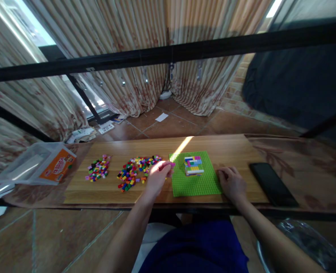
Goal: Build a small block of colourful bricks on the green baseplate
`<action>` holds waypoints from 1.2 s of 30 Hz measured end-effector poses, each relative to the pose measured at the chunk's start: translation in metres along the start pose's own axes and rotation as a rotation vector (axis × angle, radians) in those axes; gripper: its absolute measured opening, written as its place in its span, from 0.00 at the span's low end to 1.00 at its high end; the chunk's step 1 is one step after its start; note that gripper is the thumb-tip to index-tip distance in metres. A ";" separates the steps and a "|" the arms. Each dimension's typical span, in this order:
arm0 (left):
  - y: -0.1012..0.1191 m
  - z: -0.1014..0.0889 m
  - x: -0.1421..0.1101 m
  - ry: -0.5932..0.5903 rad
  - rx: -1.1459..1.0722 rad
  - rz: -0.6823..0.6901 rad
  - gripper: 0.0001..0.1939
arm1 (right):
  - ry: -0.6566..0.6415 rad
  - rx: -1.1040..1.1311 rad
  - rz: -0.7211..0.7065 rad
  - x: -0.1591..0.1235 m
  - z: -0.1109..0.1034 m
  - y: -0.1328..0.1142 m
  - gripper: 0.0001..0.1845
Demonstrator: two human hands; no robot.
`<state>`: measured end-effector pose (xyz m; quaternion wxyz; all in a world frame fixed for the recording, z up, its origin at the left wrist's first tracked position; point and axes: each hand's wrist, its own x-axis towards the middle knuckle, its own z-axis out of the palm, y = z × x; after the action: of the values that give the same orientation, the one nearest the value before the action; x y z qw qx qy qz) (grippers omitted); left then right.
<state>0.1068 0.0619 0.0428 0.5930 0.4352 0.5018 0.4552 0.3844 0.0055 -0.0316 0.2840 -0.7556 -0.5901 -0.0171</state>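
A green baseplate (pixel 199 182) lies on the wooden table (pixel 230 151), with a small block of stacked coloured bricks (pixel 193 165) built on it. My left hand (pixel 158 176) is at the plate's left edge, fingers pinched on a small pink brick (pixel 172 165). My right hand (pixel 232 182) rests on the table at the plate's right edge, fingers curled against it. A large heap of loose coloured bricks (pixel 136 172) lies just left of my left hand. A smaller heap (pixel 98 168) lies further left.
A black phone (pixel 272 184) lies flat at the right of the table. A clear plastic box with an orange label (pixel 39 163) sits at the left end. A black metal bar (pixel 168 55) crosses above. Curtains and a tiled floor with scattered papers lie beyond.
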 end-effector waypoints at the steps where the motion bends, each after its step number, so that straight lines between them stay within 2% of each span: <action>1: -0.004 0.008 0.001 0.013 -0.002 0.006 0.10 | -0.003 0.005 0.006 0.000 0.000 0.000 0.14; 6: -0.021 0.043 0.005 0.076 0.036 0.052 0.10 | 0.006 0.029 0.006 0.001 0.000 -0.001 0.12; 11: -0.034 0.057 0.009 0.156 0.067 0.108 0.11 | 0.019 0.047 -0.006 0.001 0.001 0.000 0.12; 19: -0.040 0.065 0.004 0.195 0.178 0.198 0.11 | 0.011 0.062 0.000 0.001 -0.001 -0.002 0.11; 24: -0.046 0.067 0.004 0.202 0.250 0.208 0.11 | 0.014 0.058 0.011 0.001 -0.001 -0.002 0.12; 30: -0.052 0.063 0.013 0.157 0.191 0.170 0.10 | 0.006 0.067 -0.001 0.000 -0.001 -0.001 0.12; 36: -0.040 0.061 0.012 0.106 0.108 0.069 0.08 | 0.015 0.057 0.003 0.000 -0.002 -0.002 0.11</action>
<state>0.1726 0.0621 0.0086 0.5252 0.4589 0.5412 0.4699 0.3831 0.0048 -0.0294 0.3098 -0.7478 -0.5871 -0.0053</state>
